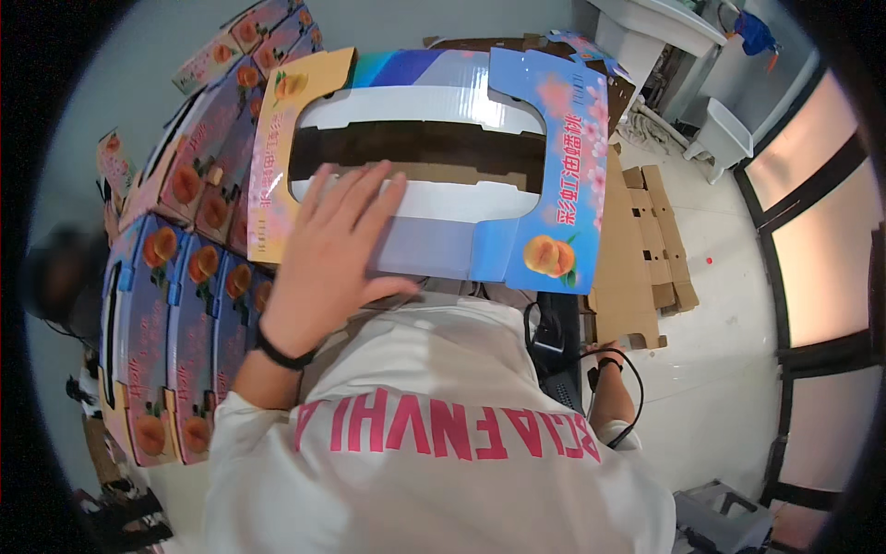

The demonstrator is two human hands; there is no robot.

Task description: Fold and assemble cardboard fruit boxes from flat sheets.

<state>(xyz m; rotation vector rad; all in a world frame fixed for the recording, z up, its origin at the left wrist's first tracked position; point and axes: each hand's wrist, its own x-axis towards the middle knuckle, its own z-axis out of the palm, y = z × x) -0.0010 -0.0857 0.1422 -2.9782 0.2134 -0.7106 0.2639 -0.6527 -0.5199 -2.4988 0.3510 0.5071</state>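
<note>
Cardboard carton sits before us, glossy printed sides framing a long opening with notched brown inner edges. Our left hand lies across its near flap, fingers spread, grip wide, holding nothing. Our right hand is just beside the lower edge of flat brown cardboard; we cannot tell its grip. Printed cartons stack tightly at left; smooth pale floor stretches rightward to dark-framed panels.

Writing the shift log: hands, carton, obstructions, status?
Left hand spread on multicoloured carton, partly over its opening. Right hand low by brown cardboard, grip unclear. Stacked cartons close at left, not over the opening.
</note>
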